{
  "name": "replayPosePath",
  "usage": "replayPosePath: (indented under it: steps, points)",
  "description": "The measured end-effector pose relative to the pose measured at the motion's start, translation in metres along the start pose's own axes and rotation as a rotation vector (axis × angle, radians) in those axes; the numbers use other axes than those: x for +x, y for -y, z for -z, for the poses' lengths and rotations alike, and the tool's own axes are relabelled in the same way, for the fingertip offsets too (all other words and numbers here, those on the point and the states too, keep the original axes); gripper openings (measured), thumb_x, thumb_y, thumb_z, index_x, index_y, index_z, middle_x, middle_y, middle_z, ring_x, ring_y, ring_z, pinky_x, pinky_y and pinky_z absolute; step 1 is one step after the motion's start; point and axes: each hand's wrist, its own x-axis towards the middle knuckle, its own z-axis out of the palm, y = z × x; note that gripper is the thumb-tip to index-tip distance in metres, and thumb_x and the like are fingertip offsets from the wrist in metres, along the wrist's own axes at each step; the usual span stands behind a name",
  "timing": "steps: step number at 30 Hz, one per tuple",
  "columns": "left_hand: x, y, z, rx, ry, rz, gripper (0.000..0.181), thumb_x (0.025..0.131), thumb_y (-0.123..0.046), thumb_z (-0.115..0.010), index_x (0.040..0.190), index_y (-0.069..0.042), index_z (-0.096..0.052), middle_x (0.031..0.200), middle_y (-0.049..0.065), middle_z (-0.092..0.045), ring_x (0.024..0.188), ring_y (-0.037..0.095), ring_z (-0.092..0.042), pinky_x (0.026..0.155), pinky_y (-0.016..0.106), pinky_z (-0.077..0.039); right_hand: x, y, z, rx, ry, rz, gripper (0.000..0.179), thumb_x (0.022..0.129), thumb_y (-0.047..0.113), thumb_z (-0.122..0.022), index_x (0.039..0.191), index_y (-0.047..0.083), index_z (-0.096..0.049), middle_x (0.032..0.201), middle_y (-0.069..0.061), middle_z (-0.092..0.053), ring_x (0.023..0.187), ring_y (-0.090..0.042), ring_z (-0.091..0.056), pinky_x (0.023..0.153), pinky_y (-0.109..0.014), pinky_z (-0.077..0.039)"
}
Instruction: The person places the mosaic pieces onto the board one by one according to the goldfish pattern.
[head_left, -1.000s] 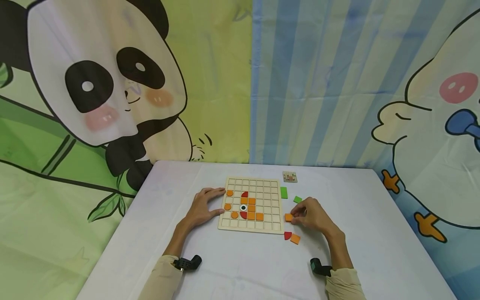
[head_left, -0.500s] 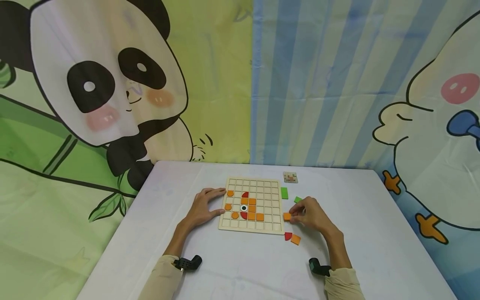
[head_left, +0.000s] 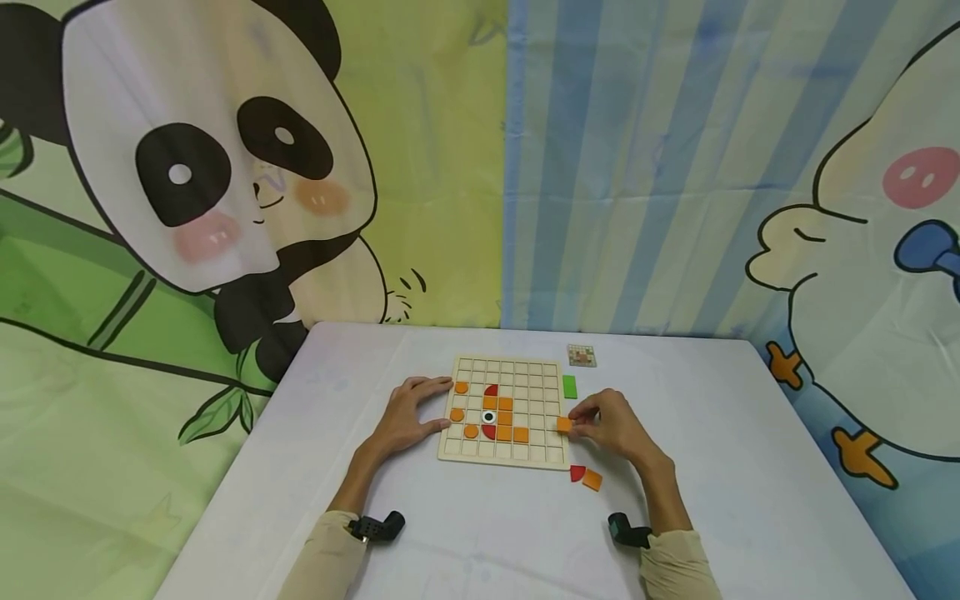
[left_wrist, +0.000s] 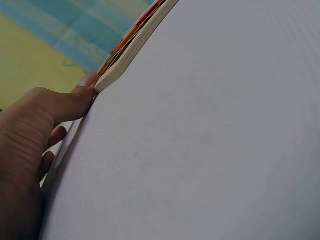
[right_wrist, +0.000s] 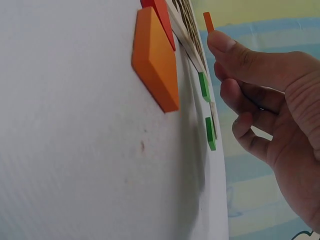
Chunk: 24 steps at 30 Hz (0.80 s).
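In the head view, my right hand pinches an orange square tile between thumb and fingers, just over the right rim of the wooden grid board. The right wrist view shows the held orange tile edge-on, raised above the tabletop. My left hand rests against the board's left edge, thumb and fingers spread apart. Its thumb touches the board's side in the left wrist view. On the grid lie several orange squares, orange discs, two red quarter-circles and an eye tile.
Right of the board's near corner lie a red quarter-circle and an orange tile. A green tile lies by its right edge; the right wrist view shows another green tile. A small patterned card lies behind.
My right hand has moved left, carrying the orange square tile from beside the board to over its right rim. It now covers one green tile in the head view. My left hand stays put.
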Motion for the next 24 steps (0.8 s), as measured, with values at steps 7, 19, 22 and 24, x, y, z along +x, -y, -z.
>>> replayPosePath:
  steps: [7,19,22,24]
  points:
    - [0.000,-0.001,0.000,-0.007,0.001,0.001,0.074,0.090,-0.037,-0.090,0.157,-0.026,-0.062,0.165,-0.008,-0.057,0.150,0.028,-0.047,0.124,0.059,-0.030,0.003,0.004,-0.007,0.008,-0.002,0.010,0.019,0.081,0.004,-0.095,0.098,0.005,-0.087,0.085,0.001,-0.079,0.076,-0.012,-0.063,0.071,-0.022,-0.055]
    - [0.000,-0.001,0.000,-0.004,0.004,0.011,0.074,0.090,-0.039,-0.090,0.157,-0.026,-0.062,0.165,-0.008,-0.057,0.151,0.029,-0.047,0.124,0.060,-0.030,0.006,0.010,-0.016,0.017,-0.005,-0.006,0.020,0.079,0.005,-0.097,0.097,0.008,-0.087,0.084,0.005,-0.076,0.076,-0.012,-0.063,0.071,-0.022,-0.055]
    - [0.000,-0.001,0.000,-0.001,0.001,0.010,0.073,0.090,-0.039,-0.090,0.157,-0.026,-0.062,0.165,-0.007,-0.057,0.150,0.029,-0.047,0.124,0.060,-0.030,0.007,0.012,-0.017,0.021,-0.003,-0.002,0.020,0.080,0.006,-0.096,0.098,0.007,-0.087,0.084,0.005,-0.076,0.076,-0.012,-0.063,0.071,-0.022,-0.056]
    - [0.000,-0.001,0.000,0.000,0.000,0.009,0.073,0.090,-0.039,-0.090,0.157,-0.025,-0.062,0.165,-0.007,-0.057,0.150,0.029,-0.048,0.124,0.060,-0.030,0.008,0.012,-0.019,0.024,-0.007,0.000,0.020,0.080,0.006,-0.096,0.098,0.006,-0.087,0.084,0.005,-0.077,0.075,-0.011,-0.063,0.071,-0.022,-0.056]
